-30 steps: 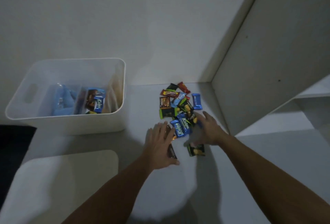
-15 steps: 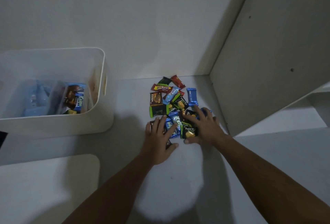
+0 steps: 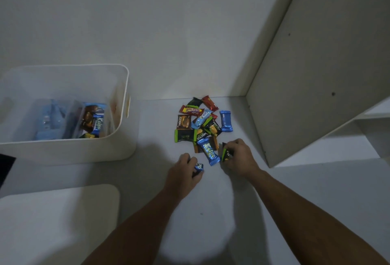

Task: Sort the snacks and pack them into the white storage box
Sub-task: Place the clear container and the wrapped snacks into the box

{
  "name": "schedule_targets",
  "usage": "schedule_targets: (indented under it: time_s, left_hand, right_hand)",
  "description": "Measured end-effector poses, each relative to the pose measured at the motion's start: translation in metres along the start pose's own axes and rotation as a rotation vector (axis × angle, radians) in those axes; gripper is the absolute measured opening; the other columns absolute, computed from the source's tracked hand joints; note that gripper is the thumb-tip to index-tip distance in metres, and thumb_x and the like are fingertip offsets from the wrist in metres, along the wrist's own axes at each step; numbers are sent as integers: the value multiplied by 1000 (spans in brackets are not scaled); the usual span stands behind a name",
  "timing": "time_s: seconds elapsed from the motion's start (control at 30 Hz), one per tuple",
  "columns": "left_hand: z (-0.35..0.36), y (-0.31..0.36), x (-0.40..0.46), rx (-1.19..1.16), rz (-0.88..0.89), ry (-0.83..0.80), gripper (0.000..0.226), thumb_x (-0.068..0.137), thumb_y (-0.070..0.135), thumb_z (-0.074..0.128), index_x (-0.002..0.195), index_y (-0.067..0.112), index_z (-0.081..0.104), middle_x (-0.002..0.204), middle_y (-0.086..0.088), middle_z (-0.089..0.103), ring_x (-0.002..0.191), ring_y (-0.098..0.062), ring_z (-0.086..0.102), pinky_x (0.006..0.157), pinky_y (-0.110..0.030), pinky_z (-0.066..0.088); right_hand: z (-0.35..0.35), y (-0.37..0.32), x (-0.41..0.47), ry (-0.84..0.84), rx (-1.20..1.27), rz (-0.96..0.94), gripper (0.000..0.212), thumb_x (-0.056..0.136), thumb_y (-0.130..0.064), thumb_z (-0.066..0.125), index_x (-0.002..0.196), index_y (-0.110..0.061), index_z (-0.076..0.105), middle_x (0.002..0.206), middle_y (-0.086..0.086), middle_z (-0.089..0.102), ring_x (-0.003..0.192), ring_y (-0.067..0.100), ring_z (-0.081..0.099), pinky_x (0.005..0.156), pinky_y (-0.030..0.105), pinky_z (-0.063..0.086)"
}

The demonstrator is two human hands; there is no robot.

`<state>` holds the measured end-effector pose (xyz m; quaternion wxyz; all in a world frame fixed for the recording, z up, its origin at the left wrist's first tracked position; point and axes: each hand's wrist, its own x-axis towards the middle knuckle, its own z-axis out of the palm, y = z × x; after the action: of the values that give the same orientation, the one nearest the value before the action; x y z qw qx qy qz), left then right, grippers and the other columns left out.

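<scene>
Left grip [image 3: 185, 169]: blue packet [image 3: 198, 168] held in curled fingers. Right grip [image 3: 239, 156]: black-green packet [image 3: 226, 155] pinched. Snack pile [image 3: 201, 125] heaped on tabletop [image 3: 295, 190] toward far edge, just beyond both hands. White storage box [image 3: 124, 117] placed at far left corner, well apart from pile; packets seen inside.

two hands: the left hand [image 3: 183, 173] grips one blue packet [image 3: 198, 169], the right hand [image 3: 239, 158] one black-and-green packet [image 3: 227, 155]. one white storage box [image 3: 124, 87] at nine o'clock. roughly a dozen loose snacks [image 3: 201, 126] at twelve (overlaps blur the exact tally), one a blue kalpa bar [image 3: 209, 151].
</scene>
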<state>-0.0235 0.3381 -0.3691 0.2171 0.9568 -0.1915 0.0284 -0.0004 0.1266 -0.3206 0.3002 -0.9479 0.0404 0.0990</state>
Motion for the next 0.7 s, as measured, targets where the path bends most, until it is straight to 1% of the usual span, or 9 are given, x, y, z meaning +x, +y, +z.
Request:
schedule_targets:
  time_s: [0.07,0.1,0.17,0.23,0.33,0.4,0.47,0.57,0.7]
  left_hand:
    - [-10,-1,-2,-62,29,67,31,72,42,64,81,13,61,79,-5,54,56,-21,56,47,-19,37]
    - [-17,-1,-1,-99,45,102,31,71,41,64,80,12,61,77,-5,54,57,-22,56,47,-20,41]
    - [-37,-1,5,-183,61,164,29,71,38,67,80,11,61,78,-6,54,59,-24,56,48,-28,49]
    - [-69,-1,15,-255,20,205,31,73,41,66,84,12,61,84,-5,56,63,-25,59,53,-35,52]
    - [-131,-4,33,-323,-42,347,32,72,42,66,85,13,62,85,-6,55,66,-26,61,58,-37,53]
    - [-172,-13,40,-342,-64,493,30,73,38,68,81,10,63,82,-8,56,66,-24,60,60,-37,51]
    - [-210,-29,41,-307,-104,596,29,74,36,70,83,10,63,83,-9,57,71,-24,60,64,-36,50]
    - [-253,-64,35,-296,-227,636,27,78,33,73,84,10,61,87,-10,57,77,-25,57,71,-36,48]
    - [-285,-121,24,-384,-528,560,33,79,44,69,83,12,59,87,-11,63,81,-26,60,77,-41,51]
  right_hand:
    - [-7,-7,2,24,16,4,24,64,-12,82,86,-14,72,92,4,53,85,18,50,66,27,42]
    - [-13,-14,4,33,29,-2,20,63,-11,82,80,-13,72,86,5,55,78,17,49,62,27,40]
    - [-28,-34,9,42,98,2,19,60,-7,81,74,-15,72,78,6,58,68,15,49,56,26,37]
    - [-47,-67,14,39,186,-2,22,59,-1,80,73,-15,70,71,2,59,62,11,49,53,24,38]
    - [-73,-131,24,71,290,-66,21,58,-2,80,72,-13,69,67,0,61,62,12,54,56,29,48]
    - [-81,-175,31,103,312,-127,19,58,-6,82,73,-11,71,65,2,60,60,12,52,58,28,47]
    - [-84,-219,38,79,346,-158,19,62,-2,82,76,-8,71,62,3,60,56,12,53,58,26,48]
    - [-78,-279,49,-1,442,-207,19,64,5,80,79,0,71,70,12,65,56,21,62,60,36,60]
    - [-48,-348,57,-76,500,-214,20,64,7,80,79,-1,70,78,15,66,58,22,63,59,35,60]
